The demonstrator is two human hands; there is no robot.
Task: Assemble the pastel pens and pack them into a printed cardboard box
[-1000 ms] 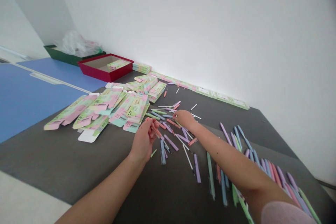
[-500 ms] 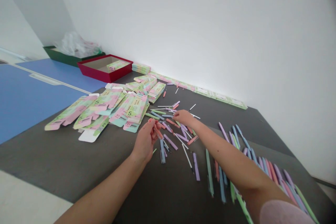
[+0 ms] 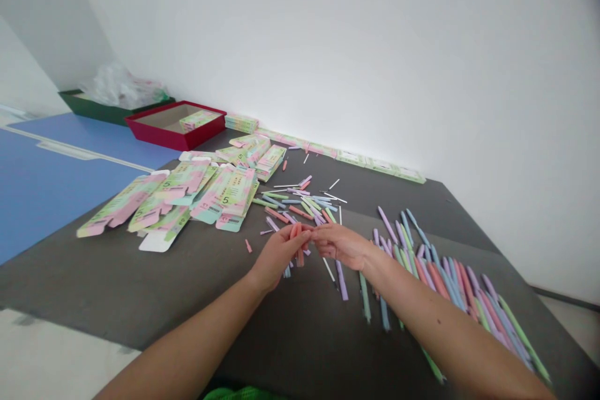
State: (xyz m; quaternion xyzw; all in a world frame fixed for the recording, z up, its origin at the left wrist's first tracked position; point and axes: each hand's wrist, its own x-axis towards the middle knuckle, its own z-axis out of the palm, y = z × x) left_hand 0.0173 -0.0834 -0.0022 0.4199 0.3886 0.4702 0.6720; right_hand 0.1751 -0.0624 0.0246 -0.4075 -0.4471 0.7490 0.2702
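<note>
**Coral pen (image 3: 299, 254) pinched in my left hand (image 3: 279, 256)**

It's light, stiff and smooth, so I pinch the barrel firmly, centre of the dark table (image 3: 140, 287). My right hand (image 3: 340, 245) reaches in from the right, fingers extended; I can't tell whether it's gripping. Scattered pens (image 3: 300, 205) lie just beyond.

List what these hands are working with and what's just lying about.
Being worked with: left hand, right hand, coral pen barrel, pastel pen barrels, white refills.

Lying about: flat printed cartons, red box, green tray, plastic bag, blue board.
</note>
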